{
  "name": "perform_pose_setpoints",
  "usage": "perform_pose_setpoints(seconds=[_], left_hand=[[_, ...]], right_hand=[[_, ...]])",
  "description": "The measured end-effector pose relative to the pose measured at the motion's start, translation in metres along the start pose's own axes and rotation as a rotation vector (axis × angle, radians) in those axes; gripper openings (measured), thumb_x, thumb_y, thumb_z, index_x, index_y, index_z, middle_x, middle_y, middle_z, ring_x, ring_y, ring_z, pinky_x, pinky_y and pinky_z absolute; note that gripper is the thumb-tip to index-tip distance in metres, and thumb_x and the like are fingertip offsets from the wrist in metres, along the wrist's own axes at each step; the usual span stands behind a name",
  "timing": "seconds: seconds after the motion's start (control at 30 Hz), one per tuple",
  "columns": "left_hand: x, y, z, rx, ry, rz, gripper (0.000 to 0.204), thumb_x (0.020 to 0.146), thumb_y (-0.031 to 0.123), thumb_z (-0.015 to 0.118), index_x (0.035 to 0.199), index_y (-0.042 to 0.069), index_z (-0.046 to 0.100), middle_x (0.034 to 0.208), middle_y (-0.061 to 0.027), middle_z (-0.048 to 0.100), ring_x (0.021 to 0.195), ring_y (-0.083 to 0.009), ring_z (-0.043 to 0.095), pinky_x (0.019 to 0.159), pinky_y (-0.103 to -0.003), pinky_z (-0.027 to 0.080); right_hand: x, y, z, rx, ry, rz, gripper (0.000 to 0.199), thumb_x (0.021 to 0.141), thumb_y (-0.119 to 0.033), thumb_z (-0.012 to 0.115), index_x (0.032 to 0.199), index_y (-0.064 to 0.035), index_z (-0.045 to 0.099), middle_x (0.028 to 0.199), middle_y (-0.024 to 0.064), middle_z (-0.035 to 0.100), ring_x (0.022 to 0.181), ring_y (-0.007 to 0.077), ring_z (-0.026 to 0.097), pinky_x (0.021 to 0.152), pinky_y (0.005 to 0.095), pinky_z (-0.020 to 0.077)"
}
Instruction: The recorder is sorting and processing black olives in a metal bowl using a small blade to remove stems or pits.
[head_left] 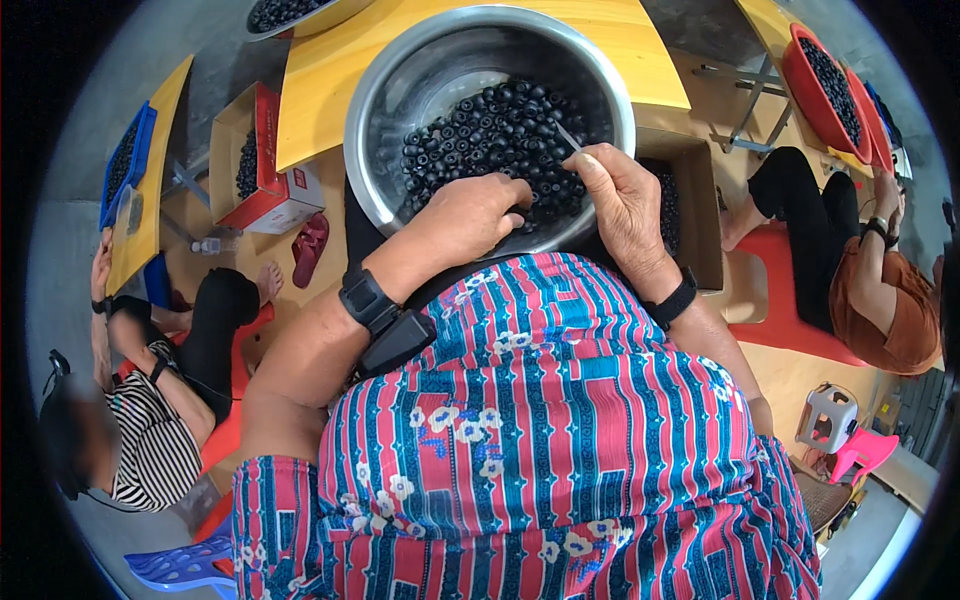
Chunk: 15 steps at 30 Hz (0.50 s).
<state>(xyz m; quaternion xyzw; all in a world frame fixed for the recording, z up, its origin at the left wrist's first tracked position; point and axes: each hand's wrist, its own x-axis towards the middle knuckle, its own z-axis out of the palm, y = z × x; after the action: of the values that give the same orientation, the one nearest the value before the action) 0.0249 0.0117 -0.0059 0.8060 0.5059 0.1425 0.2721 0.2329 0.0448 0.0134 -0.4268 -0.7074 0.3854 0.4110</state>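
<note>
A large steel bowl stands in front of me, part filled with small, round, dark bead-like pieces, many with a dimple on top. Over the bowl's near side my left hand reaches in with curled fingers. Its fingertips are partly hidden among the pieces, so what they pinch does not show. At the bowl's right rim, my right hand grips a thin, pale, pointed tool between thumb and fingers. The tool's tip points up and left over the pieces.
The bowl rests at a yellow table. Cardboard boxes of dark pieces stand left and right. People sit at both sides, near a blue tray and a red basin. A dark red slipper lies on the floor.
</note>
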Motion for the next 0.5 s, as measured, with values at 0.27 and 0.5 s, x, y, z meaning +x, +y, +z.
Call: perform_pose_setpoints(seconds=[0.27,0.5], left_hand=[[0.004,0.008,0.009,0.117,0.004,-0.082,0.022,0.086,0.02,0.066,0.102,0.006,0.063,0.101,-0.0142,0.065,0.094,-0.0354,0.065,0.079,-0.045,0.052],[0.004,0.008,0.011,0.188,0.048,-0.097,0.026,0.086,0.023,0.067,0.103,0.003,0.063,0.1,-0.0148,0.064,0.093,-0.0353,0.065,0.079,-0.044,0.053]], right_hand=[[-0.001,0.002,-0.002,-0.029,-0.013,-0.033,0.024,0.094,-0.021,0.06,0.092,0.0029,0.065,0.082,0.0148,0.064,0.074,0.0242,0.063,0.07,0.0331,0.0493],[-0.002,0.006,0.001,-0.03,0.0,-0.07,0.027,0.095,-0.023,0.058,0.093,0.0029,0.065,0.083,0.0167,0.064,0.075,0.0292,0.063,0.071,0.035,0.0494]])
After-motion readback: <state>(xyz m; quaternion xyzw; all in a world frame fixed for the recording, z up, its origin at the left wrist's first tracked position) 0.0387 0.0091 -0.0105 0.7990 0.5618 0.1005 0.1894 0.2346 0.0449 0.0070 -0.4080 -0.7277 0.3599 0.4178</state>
